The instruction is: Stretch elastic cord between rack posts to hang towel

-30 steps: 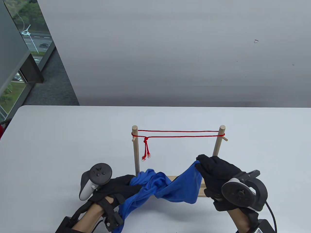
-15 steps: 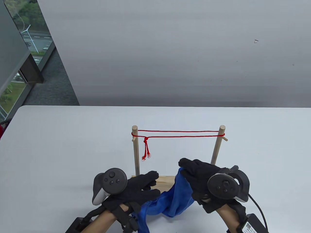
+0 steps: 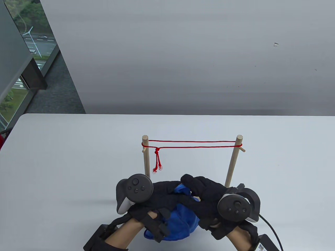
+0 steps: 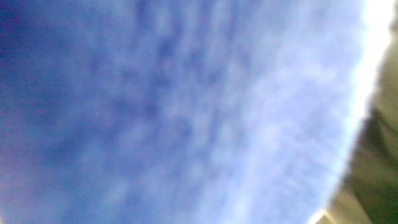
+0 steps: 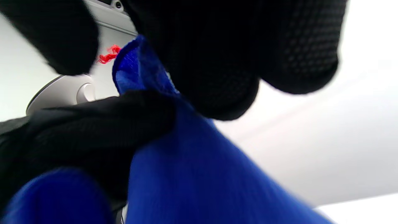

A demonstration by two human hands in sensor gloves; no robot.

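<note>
A wooden rack with a left post [image 3: 146, 159] and a right post [image 3: 233, 160] stands mid-table. A red elastic cord [image 3: 193, 144] runs doubled between the post tops, with a knot and loose ends hanging near the left post. The blue towel [image 3: 178, 221] is bunched between both hands in front of the rack. My left hand [image 3: 163, 197] and my right hand [image 3: 200, 189] meet over it and both grip it. In the right wrist view the towel [image 5: 192, 161] hangs from my gloved fingers [image 5: 217, 77]. The left wrist view shows only blurred blue cloth [image 4: 174, 118].
The white table [image 3: 65, 157] reaches to a grey wall behind. A window is at the far left. A black cable [image 3: 272, 230] trails from my right wrist.
Both hands have come together towards the middle. The towel, spread out between them before, is now gathered into a bunch under the hands. Rack and cord have not moved.
</note>
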